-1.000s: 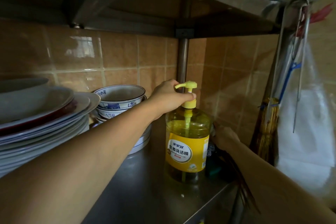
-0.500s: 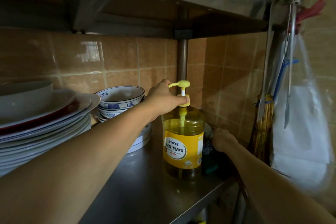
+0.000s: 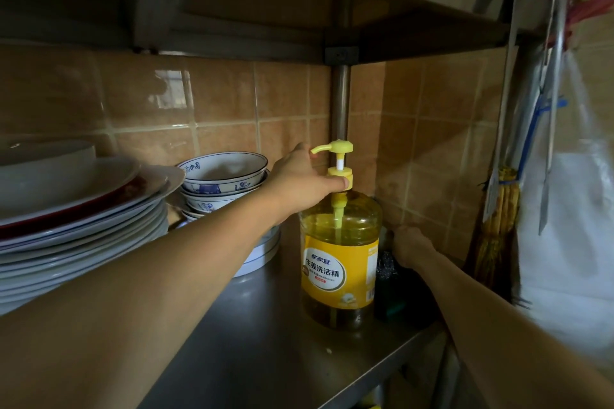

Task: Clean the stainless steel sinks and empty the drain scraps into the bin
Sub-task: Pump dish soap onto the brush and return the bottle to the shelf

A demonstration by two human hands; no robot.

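Two hands: both are up on the stainless steel shelf (image 3: 252, 342), and I see no sink or bin from here.
Left hand: my left hand (image 3: 299, 183) curls round the neck of the big yellow translucent dish-soap bottle (image 3: 339, 262), thumb across the collar below the yellow pump head (image 3: 337, 149), which stands raised.
Right hand: my right hand (image 3: 410, 246) is tucked behind the bottle near the tiled corner; its fingers are hidden, so I cannot tell whether it grips anything.
Where the soap is: upright near the shelf's right end, just beside the stack of blue-and-white porcelain bowls (image 3: 222, 176) and touching nothing on that side that I can see.
Scrubbers: a wiry steel scourer (image 3: 385, 267) and a dark green sponge (image 3: 392, 304) sit just right of the bottle, below my right hand.
Handling, my call: the bottle looks nearly full, so heavy and sloshy; smooth plastic, likely slick with residue. The neck is a fair hold for steadying, but for lifting I'd want a palm under the base or round the belly.
Pump: thin plastic stem, stiff but snappable; not a carrying handle.
Textures: glossy tan wall tiles (image 3: 216, 100), brushed steel, glazed white plates (image 3: 76, 209) stacked at the left, all chip-prone if the bottle swings.
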